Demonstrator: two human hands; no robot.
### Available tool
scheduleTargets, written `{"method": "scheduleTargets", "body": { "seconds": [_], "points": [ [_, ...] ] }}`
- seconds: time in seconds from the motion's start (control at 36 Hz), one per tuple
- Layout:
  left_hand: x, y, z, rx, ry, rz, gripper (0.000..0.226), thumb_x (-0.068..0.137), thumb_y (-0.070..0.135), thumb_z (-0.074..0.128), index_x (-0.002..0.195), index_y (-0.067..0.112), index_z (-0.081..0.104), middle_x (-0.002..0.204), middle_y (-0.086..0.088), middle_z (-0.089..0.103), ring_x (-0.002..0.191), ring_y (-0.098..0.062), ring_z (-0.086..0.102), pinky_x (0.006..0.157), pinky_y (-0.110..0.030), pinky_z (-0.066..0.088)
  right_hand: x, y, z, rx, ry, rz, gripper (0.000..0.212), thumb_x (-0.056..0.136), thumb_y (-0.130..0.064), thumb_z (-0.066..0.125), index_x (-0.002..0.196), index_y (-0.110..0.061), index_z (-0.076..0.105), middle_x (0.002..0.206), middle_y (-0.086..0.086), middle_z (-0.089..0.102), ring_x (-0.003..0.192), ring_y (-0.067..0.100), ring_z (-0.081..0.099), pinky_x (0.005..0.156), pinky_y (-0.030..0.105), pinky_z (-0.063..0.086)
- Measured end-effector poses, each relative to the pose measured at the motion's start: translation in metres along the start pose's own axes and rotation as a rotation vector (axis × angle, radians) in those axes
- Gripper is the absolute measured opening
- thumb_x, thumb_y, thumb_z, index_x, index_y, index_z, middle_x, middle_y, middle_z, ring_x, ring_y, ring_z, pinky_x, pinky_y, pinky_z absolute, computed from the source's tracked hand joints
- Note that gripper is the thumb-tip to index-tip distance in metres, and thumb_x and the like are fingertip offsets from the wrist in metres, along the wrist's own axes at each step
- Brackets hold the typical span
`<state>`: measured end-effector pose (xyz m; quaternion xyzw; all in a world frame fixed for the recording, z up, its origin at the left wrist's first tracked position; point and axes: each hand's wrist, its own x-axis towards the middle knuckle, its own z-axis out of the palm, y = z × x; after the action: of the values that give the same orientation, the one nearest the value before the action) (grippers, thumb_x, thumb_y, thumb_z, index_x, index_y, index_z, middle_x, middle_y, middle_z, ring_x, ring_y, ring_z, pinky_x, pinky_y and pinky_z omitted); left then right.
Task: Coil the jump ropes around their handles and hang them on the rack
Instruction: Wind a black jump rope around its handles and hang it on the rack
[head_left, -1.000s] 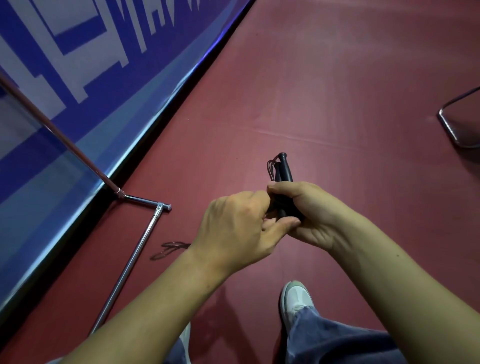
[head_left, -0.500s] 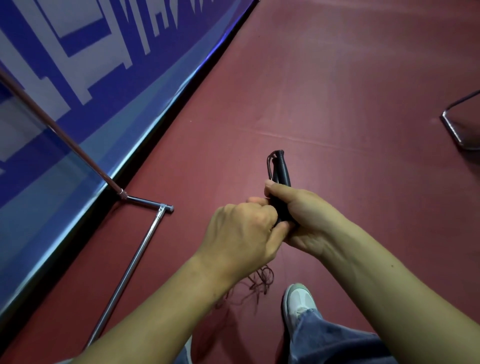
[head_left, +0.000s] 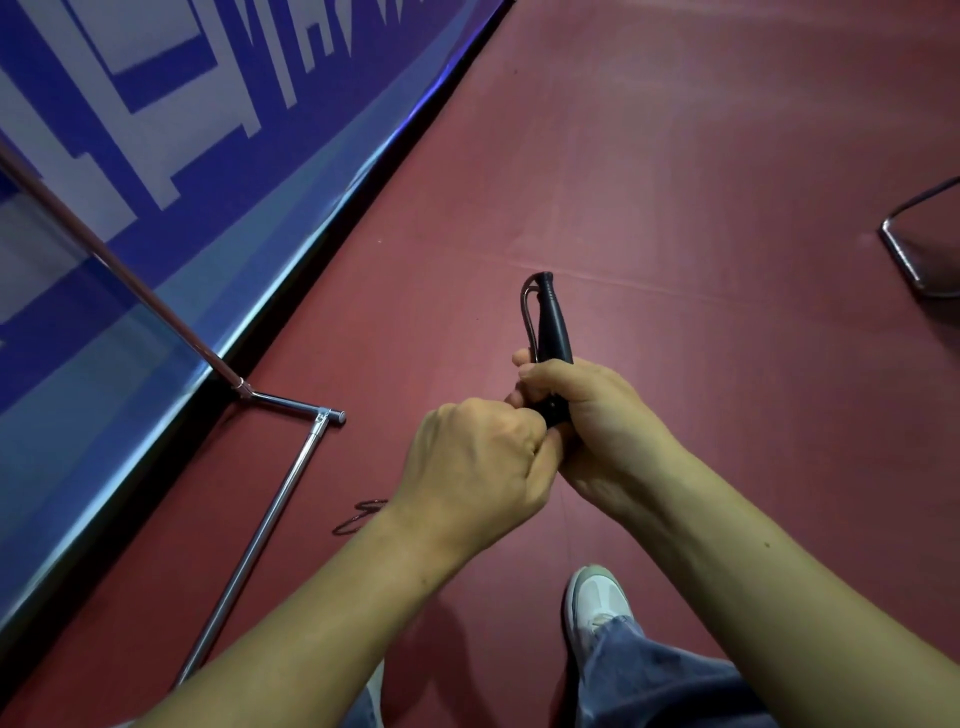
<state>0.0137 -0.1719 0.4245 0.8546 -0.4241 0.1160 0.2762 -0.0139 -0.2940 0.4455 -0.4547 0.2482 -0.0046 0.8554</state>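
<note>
Right hand (head_left: 589, 410) grips jump rope (head_left: 526, 312), handles (head_left: 554, 325) pointing away.

The right hand (head_left: 597, 415) hides the lower half of the handles (head_left: 554, 327); the left wrist (head_left: 415, 525) covers part of the loose rope (head_left: 358, 519). The rack (head_left: 280, 519) runs off the left edge.

A dark red matte floor (head_left: 701, 156) fills most of the view, crossed by one faint pale seam (head_left: 649, 280). Along the left runs a glossy blue wall banner (head_left: 208, 171) with white block shapes, a black strip (head_left: 410, 143) at its foot. A bent metal tube frame (head_left: 904, 260) sits at the right edge.
</note>
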Motion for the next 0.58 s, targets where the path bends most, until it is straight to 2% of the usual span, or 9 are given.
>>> {"method": "scheduleTargets", "body": {
  "seconds": [0.06, 0.11, 0.17, 0.19, 0.25, 0.31, 0.42, 0.53, 0.58],
  "points": [
    [0.000, 0.001, 0.000, 0.005, -0.006, -0.004, 0.040, 0.090, 0.034, 0.055, 0.060, 0.023, 0.032, 0.047, -0.001, 0.048, 0.041, -0.031, 0.048, 0.044, -0.027, 0.027, 0.001, 0.001, -0.001, -0.037, 0.001, -0.010, 0.011, 0.099, -0.004, 0.057, 0.089, -0.008, 0.058, 0.064, 0.003, 0.051, 0.061, 0.015, 0.054, 0.068, 0.030, 0.047],
    [-0.001, 0.002, 0.001, 0.022, -0.027, -0.023, 0.040, 0.091, 0.032, 0.060, 0.058, 0.017, 0.043, 0.049, -0.002, 0.051, 0.043, -0.033, 0.051, 0.043, -0.030, 0.030, 0.003, 0.001, -0.003, -0.166, 0.023, -0.034, 0.023, 0.103, -0.012, 0.056, 0.080, -0.011, 0.050, 0.063, 0.003, 0.049, 0.056, 0.013, 0.050, 0.058, 0.025, 0.044],
    [0.000, 0.001, 0.001, 0.023, -0.067, -0.056, 0.038, 0.092, 0.039, 0.060, 0.063, 0.016, 0.052, 0.054, -0.004, 0.058, 0.050, -0.037, 0.055, 0.046, -0.032, 0.032, 0.005, -0.001, -0.008, -0.331, 0.056, -0.067, 0.026, 0.105, -0.015, 0.054, 0.080, -0.011, 0.048, 0.062, 0.003, 0.047, 0.050, 0.012, 0.045, 0.047, 0.023, 0.041],
    [0.000, 0.000, 0.000, 0.004, -0.082, -0.076, 0.042, 0.092, 0.044, 0.059, 0.063, 0.017, 0.047, 0.056, -0.005, 0.058, 0.053, -0.038, 0.054, 0.048, -0.032, 0.030, 0.006, -0.003, -0.011, -0.397, 0.064, -0.077, 0.025, 0.106, -0.015, 0.053, 0.082, -0.010, 0.049, 0.063, 0.004, 0.047, 0.048, 0.013, 0.045, 0.044, 0.023, 0.041],
    [0.002, -0.003, -0.003, -0.033, -0.124, -0.115, 0.051, 0.092, 0.053, 0.055, 0.059, 0.022, 0.030, 0.054, -0.003, 0.051, 0.054, -0.035, 0.046, 0.052, -0.033, 0.028, 0.007, -0.005, -0.015, -0.501, 0.084, -0.085, 0.018, 0.106, -0.015, 0.053, 0.089, -0.008, 0.053, 0.069, 0.006, 0.049, 0.051, 0.016, 0.050, 0.045, 0.029, 0.047],
    [0.003, -0.003, -0.008, -0.047, -0.192, -0.136, 0.053, 0.093, 0.053, 0.054, 0.058, 0.024, 0.027, 0.053, 0.002, 0.040, 0.054, -0.030, 0.038, 0.053, -0.033, 0.028, 0.008, -0.006, -0.019, -0.635, 0.115, -0.084, 0.012, 0.105, -0.014, 0.054, 0.096, -0.007, 0.055, 0.074, 0.008, 0.049, 0.058, 0.023, 0.051, 0.044, 0.030, 0.048],
    [0.002, -0.001, -0.012, -0.015, -0.330, -0.120, 0.040, 0.090, 0.038, 0.054, 0.061, 0.021, 0.033, 0.057, 0.002, 0.040, 0.059, -0.032, 0.039, 0.056, -0.034, 0.030, 0.018, -0.002, -0.027, -0.934, 0.159, -0.091, 0.009, 0.101, -0.011, 0.052, 0.093, -0.006, 0.054, 0.075, 0.012, 0.051, 0.048, 0.022, 0.051, 0.038, 0.025, 0.034],
    [0.004, -0.011, -0.021, 0.047, -0.458, -0.173, 0.032, 0.090, 0.039, 0.055, 0.069, 0.015, 0.048, 0.064, -0.001, 0.050, 0.065, -0.034, 0.049, 0.057, -0.035, 0.041, 0.025, -0.002, -0.035, -1.188, 0.155, -0.102, 0.012, 0.101, -0.012, 0.051, 0.097, -0.004, 0.058, 0.073, 0.012, 0.059, 0.044, 0.020, 0.059, 0.035, 0.022, 0.036],
    [0.007, -0.015, -0.028, 0.048, -0.483, -0.181, 0.031, 0.090, 0.042, 0.057, 0.073, 0.016, 0.056, 0.068, -0.002, 0.056, 0.069, -0.033, 0.055, 0.060, -0.036, 0.049, 0.026, -0.002, -0.038, -1.327, 0.116, -0.143, 0.015, 0.101, -0.015, 0.054, 0.087, -0.011, 0.057, 0.068, 0.009, 0.060, 0.044, 0.019, 0.059, 0.040, 0.023, 0.039]
  ]
}}
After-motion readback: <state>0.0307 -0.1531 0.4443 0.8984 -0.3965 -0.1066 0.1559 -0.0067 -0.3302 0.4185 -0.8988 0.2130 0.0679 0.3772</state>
